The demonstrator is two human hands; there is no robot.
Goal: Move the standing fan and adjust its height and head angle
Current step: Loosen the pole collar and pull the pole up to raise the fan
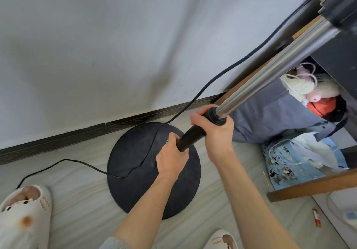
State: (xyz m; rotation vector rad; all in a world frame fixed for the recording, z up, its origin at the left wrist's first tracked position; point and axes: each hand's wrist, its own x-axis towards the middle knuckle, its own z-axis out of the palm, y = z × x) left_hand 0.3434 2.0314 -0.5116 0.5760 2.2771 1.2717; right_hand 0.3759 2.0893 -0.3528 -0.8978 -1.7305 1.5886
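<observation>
The standing fan's round black base rests on the pale floor near the wall. Its black lower tube rises toward me and meets a black collar, from which a shiny steel inner pole runs up to the black fan body at the top right. My left hand grips the lower black tube. My right hand grips the tube just under the collar. The fan's black power cord trails from the top right over the base and off to the left.
A white wall with a dark skirting board stands just behind the base. A wooden table frame on the right shelters a grey fabric bin of soft toys and a patterned bag. My white slippers flank the base.
</observation>
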